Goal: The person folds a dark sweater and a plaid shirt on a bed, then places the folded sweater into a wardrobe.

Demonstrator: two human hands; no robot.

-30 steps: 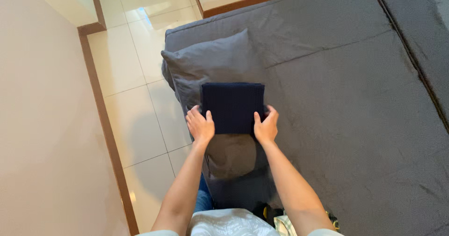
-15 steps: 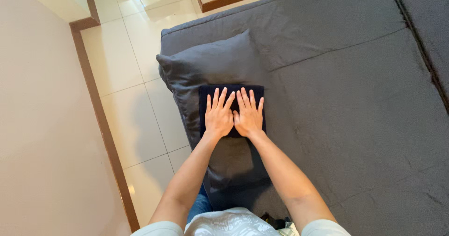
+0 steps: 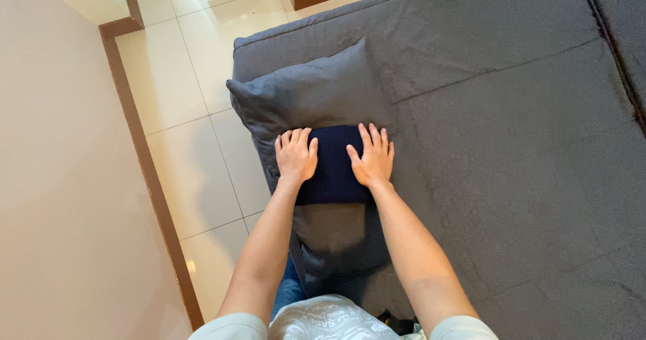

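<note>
A folded dark navy cloth (image 3: 334, 165) lies on a grey pillow (image 3: 316, 97) at the left edge of a grey bed (image 3: 511, 151). My left hand (image 3: 295, 155) rests flat on the cloth's left edge, fingers slightly curled over onto the pillow. My right hand (image 3: 372, 158) presses flat on the cloth's right edge with fingers spread. Both hands hold nothing; they lie palm down on the cloth, one at each side. The middle strip of the cloth shows between them.
A cream tiled floor (image 3: 195, 97) runs left of the bed, bordered by a brown skirting board (image 3: 151, 185) and a pale wall (image 3: 60, 178). The grey mattress stretches far to the right, with a seam across it.
My hands, side by side on the middle of the cloth half a second ago, have slid apart to its left and right edges. A second ago they held the cloth's near corners.
</note>
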